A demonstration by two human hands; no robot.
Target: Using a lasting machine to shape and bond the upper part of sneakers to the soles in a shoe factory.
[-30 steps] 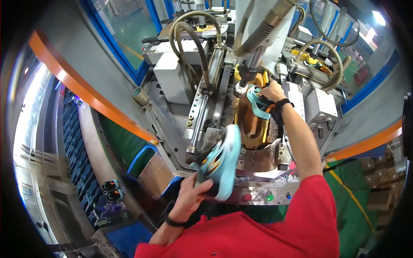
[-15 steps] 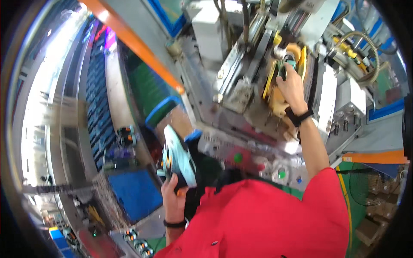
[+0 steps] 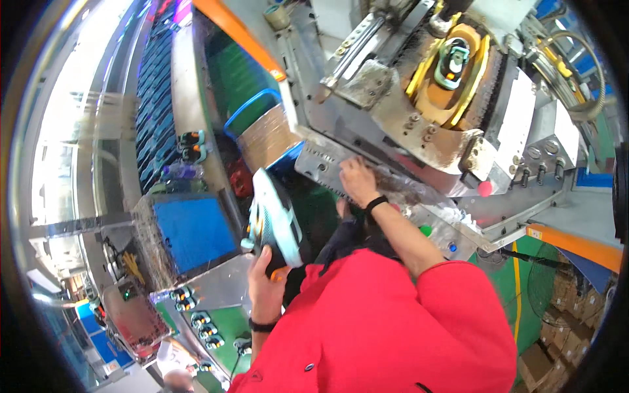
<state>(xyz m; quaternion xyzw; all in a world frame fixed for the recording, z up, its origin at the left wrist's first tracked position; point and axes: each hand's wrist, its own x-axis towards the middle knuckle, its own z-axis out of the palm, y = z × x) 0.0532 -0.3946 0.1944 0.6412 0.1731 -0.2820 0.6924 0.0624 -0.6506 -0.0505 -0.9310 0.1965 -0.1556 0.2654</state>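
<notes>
My left hand [image 3: 263, 275] grips a shoe [image 3: 275, 219] with a pale blue-white sole, held upright in front of my chest near a blue-topped box [image 3: 193, 230]. My right hand [image 3: 357, 181] rests on the front metal edge [image 3: 321, 164] of the machine, fingers curled on the plate, holding nothing that I can see. Above it, in the machine's yellow-rimmed cradle [image 3: 475, 82], sits a shoe last with a teal-and-white upper [image 3: 453, 62]. My red sleeves fill the lower middle.
A blue-rimmed bin with a brown roll [image 3: 262, 134] stands left of the machine. Green and red buttons [image 3: 426, 230] sit on the machine's front panel. Rows of dark items line a conveyor [image 3: 154, 111] at far left. Cardboard boxes [image 3: 557, 327] are stacked at lower right.
My right hand has left the shoe in the cradle and come down to the machine's front edge. My left hand has carried the shoe lower and to the left. My head has turned left.
</notes>
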